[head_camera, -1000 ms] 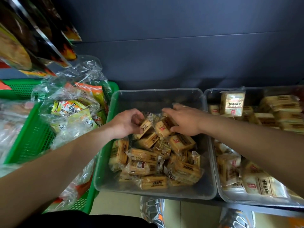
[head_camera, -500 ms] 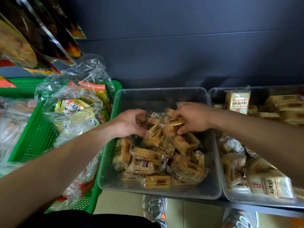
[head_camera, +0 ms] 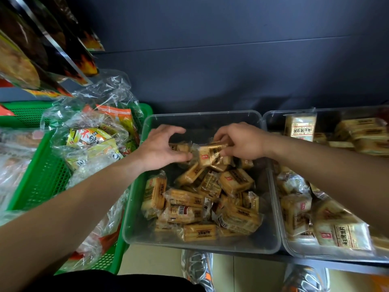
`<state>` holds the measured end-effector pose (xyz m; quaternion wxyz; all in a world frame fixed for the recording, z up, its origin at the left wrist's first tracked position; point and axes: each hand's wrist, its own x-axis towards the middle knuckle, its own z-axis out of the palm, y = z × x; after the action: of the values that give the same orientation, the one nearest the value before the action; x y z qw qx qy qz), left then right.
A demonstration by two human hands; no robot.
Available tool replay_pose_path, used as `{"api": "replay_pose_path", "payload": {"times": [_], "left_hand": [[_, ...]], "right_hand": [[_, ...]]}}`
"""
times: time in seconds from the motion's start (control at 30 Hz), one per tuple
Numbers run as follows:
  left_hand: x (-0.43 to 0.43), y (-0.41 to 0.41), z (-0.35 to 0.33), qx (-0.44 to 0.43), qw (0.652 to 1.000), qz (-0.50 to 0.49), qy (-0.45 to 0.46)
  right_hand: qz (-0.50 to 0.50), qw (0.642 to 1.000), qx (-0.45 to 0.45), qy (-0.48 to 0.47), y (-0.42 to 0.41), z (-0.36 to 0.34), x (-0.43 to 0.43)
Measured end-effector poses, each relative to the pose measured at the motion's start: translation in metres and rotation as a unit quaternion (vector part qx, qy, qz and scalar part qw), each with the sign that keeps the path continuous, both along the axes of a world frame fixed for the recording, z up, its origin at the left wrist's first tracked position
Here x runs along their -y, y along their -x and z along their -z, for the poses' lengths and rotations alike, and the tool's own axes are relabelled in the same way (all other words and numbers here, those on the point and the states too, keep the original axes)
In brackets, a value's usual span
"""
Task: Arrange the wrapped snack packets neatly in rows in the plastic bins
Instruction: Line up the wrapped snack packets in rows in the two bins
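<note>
A clear plastic bin [head_camera: 202,246] holds a loose heap of several golden wrapped snack packets [head_camera: 235,182]. My right hand [head_camera: 242,142] pinches one packet [head_camera: 210,154] above the heap near the bin's back. My left hand [head_camera: 162,148] has its fingers curled, the thumb touching the left end of that packet's wrapper; I cannot tell whether it grips anything. A second clear bin [head_camera: 299,251] on the right holds paler wrapped packets [head_camera: 343,234], some stacked at the back [head_camera: 364,133].
A green mesh basket [head_camera: 42,182] on the left is full of clear bags with yellow and orange snack packs [head_camera: 92,140]. Dark snack bags [head_camera: 42,49] hang at the upper left. A dark wall stands behind the bins. Shoes [head_camera: 197,268] show below on a tiled floor.
Both hands have risen toward the back of the bin. My right hand has lifted one packet off the heap, and my left hand has come to its left end.
</note>
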<state>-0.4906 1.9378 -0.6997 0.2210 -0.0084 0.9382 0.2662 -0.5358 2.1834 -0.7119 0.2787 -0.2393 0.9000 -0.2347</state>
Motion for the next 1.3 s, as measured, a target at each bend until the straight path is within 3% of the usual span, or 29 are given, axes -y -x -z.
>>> {"api": "replay_pose_path", "payload": {"times": [0.07, 0.2, 0.37, 0.5, 0.57, 0.63, 0.77, 0.87, 1.07, 1.2, 1.3], "left_hand": [[-0.01, -0.004, 0.001, 0.04, 0.995, -0.004, -0.087], [-0.019, -0.001, 0.016, -0.018, 0.996, -0.031, -0.083], [-0.003, 0.015, 0.014, -0.099, 0.986, -0.135, 0.018], [-0.01, 0.008, 0.019, -0.148, 0.979, -0.054, 0.129], [-0.017, 0.007, 0.013, -0.17, 0.979, 0.0, 0.113], [-0.024, 0.007, 0.01, -0.131, 0.989, 0.042, 0.05], [-0.052, 0.007, 0.021, 0.012, 0.996, 0.079, 0.031], [-0.07, 0.01, 0.035, 0.061, 0.994, 0.065, 0.06], [-0.084, 0.011, 0.037, 0.049, 0.997, 0.028, -0.055], [-0.079, 0.011, 0.034, 0.032, 0.996, 0.046, -0.069], [-0.06, 0.02, 0.019, -0.038, 0.998, 0.004, -0.048]], "right_hand": [[0.035, 0.998, 0.022, 0.048, -0.001, 0.003, 0.005], [0.072, 0.991, 0.036, 0.107, -0.004, 0.005, 0.014], [0.033, 0.989, -0.139, 0.038, 0.009, -0.011, -0.016], [-0.012, 0.978, -0.207, -0.025, 0.013, -0.007, -0.041], [-0.046, 0.965, -0.253, -0.052, 0.013, -0.002, -0.048], [-0.063, 0.952, -0.29, -0.074, 0.012, 0.003, -0.055], [-0.06, 0.957, -0.277, -0.061, 0.011, 0.004, -0.066], [-0.06, 0.96, -0.269, -0.059, 0.01, 0.006, -0.065], [-0.05, 0.958, -0.276, -0.055, 0.011, 0.012, -0.065], [-0.047, 0.96, -0.271, -0.057, 0.01, 0.013, -0.061], [-0.045, 0.961, -0.266, -0.06, 0.011, 0.013, -0.061]]}}
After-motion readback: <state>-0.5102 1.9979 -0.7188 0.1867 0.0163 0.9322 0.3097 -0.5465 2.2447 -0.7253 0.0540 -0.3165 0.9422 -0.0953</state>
